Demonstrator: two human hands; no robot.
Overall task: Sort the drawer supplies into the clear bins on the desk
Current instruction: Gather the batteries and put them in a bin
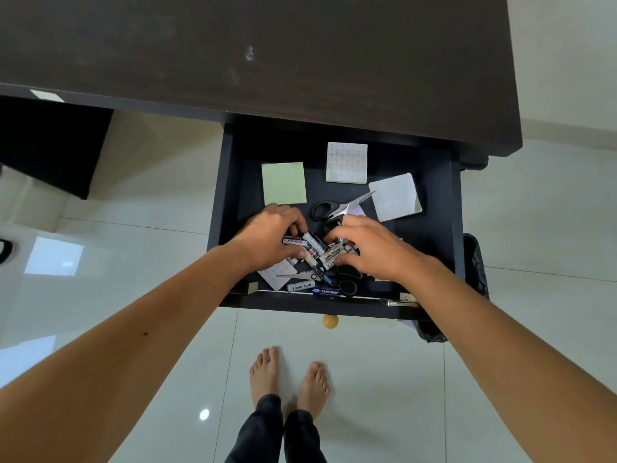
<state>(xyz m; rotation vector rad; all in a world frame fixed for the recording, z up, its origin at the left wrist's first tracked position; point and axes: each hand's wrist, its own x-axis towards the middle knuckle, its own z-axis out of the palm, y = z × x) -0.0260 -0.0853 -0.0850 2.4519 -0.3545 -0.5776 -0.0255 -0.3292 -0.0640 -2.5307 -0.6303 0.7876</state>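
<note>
The dark drawer (437, 228) is pulled out from under the desk. A heap of batteries (317, 250) lies in its middle, and both hands cup it. My left hand (270, 235) closes on the heap from the left, my right hand (364, 245) from the right. Two more batteries (302, 286) lie near the front edge. Black-handled scissors (329, 208) lie just behind my hands, a second pair (345, 285) in front. A green sticky-note pad (283, 183) and patterned pads (346, 162) sit toward the back. No clear bins are in view.
The dark desk top (267, 45) fills the upper frame. A round yellow drawer knob (330, 321) sticks out at the front. A black bag-lined bin (477, 272) stands right of the drawer. My bare feet (290, 375) are on the glossy tiled floor.
</note>
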